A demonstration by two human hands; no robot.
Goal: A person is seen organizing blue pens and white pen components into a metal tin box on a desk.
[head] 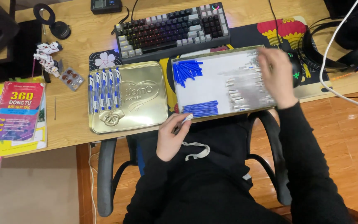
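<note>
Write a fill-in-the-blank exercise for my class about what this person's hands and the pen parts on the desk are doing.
1. The left hand holds a small pen part near the tray's ____ edge.
2. The right hand reaches into the shallow ____.
3. The loose caps piled in the tray are ____ in colour.
4. Finished pens lie in a row on the ____ tin lid.

Missing words: front; tray; blue; gold

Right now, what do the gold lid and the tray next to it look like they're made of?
The gold lid looks like thin metal: glossy, reflective, with an embossed heart pattern and rolled edges. The tray seems to be the matching tin, judging by its gold rim; its white floor has a matte look, perhaps paper lining, though I can't tell.
</note>
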